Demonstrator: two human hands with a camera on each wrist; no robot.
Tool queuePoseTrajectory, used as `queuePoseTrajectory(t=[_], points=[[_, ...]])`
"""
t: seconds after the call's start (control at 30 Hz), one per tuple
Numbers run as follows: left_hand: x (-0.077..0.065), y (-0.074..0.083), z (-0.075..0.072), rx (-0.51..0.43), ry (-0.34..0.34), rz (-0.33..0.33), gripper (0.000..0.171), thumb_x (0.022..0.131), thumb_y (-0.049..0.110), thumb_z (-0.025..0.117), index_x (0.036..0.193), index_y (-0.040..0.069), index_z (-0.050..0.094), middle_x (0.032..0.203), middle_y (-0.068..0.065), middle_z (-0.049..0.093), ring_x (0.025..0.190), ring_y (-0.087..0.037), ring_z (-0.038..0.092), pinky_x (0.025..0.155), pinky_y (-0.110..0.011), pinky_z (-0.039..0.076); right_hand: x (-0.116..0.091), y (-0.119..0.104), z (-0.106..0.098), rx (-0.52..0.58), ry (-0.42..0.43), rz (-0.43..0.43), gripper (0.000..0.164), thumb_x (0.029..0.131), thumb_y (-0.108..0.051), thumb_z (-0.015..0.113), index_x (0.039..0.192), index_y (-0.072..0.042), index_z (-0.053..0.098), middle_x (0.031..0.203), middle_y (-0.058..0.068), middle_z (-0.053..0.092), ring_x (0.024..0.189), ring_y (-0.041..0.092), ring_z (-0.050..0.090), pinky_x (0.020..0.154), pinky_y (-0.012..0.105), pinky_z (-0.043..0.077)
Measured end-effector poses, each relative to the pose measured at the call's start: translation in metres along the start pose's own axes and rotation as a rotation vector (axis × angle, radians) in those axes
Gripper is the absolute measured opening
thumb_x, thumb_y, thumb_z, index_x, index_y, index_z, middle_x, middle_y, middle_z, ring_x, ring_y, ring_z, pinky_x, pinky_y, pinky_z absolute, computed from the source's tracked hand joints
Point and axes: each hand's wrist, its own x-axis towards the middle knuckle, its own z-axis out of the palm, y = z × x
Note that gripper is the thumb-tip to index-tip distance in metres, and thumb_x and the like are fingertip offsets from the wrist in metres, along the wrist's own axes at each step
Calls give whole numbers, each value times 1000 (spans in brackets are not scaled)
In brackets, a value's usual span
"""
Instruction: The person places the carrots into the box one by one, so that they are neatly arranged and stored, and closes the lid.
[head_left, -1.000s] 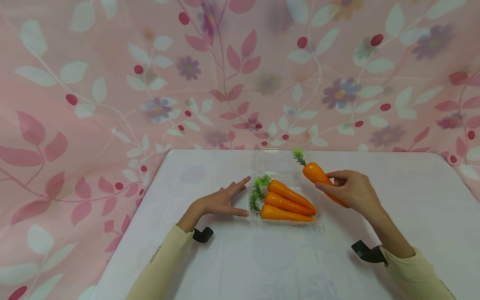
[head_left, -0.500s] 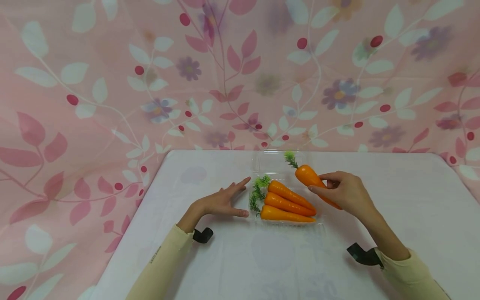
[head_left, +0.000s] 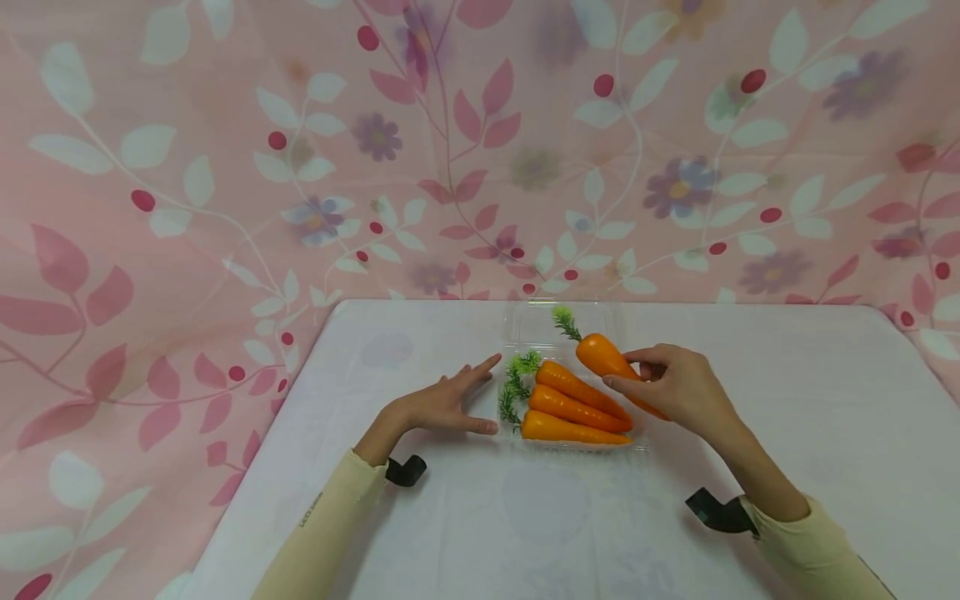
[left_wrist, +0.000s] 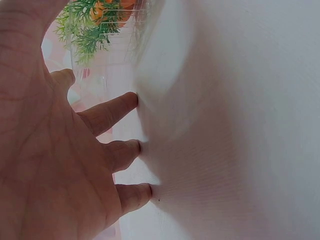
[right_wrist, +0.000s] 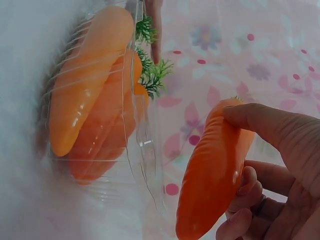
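My right hand [head_left: 678, 385] pinches an orange carrot [head_left: 602, 354] with a green leafy top, thumb on one side and fingers on the other. It is held tilted above the back right of a clear plastic box [head_left: 641, 442]. Three carrots [head_left: 573, 404] lie side by side in the box, leafy tops to the left. In the right wrist view the held carrot [right_wrist: 212, 170] is apart from the box wall [right_wrist: 142, 150]. My left hand [head_left: 442, 406] is spread at the box's left side, near the leafy tops [left_wrist: 92, 35]; its fingertips meet the white cloth in the left wrist view.
The box's clear lid [head_left: 558, 321] lies folded back toward the far table edge. A white cloth covers the table [head_left: 825, 400]. Behind it hangs a pink floral curtain [head_left: 480, 150]. Black wrist mounts [head_left: 720, 510] stick out by both sleeves.
My right hand has moved left with the carrot, bringing it from right of the box to above its back right part. The left hand and the three carrots have stayed put.
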Motion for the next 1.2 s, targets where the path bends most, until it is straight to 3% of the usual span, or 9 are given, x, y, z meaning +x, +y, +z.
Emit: queuePoseTrajectory(t=[0.47,1.2], points=[[0,0,0,-5,-1,6,108,81,64,70,159,35,1,160,-2,29,149,-35,2,111,-68,1,-1,-7,12,17,-22,-10,42,78,-37,85,105,-6,76,78,3,54,71,21,49,54,27,41],[0,0,0,-4,-3,13,109,81,64,70,159,36,1,159,0,29,149,-34,2,111,-68,1,1,-7,35,33,-81,-126,39,78,-39,85,103,-11,78,75,-3,53,69,17,49,55,27,42]])
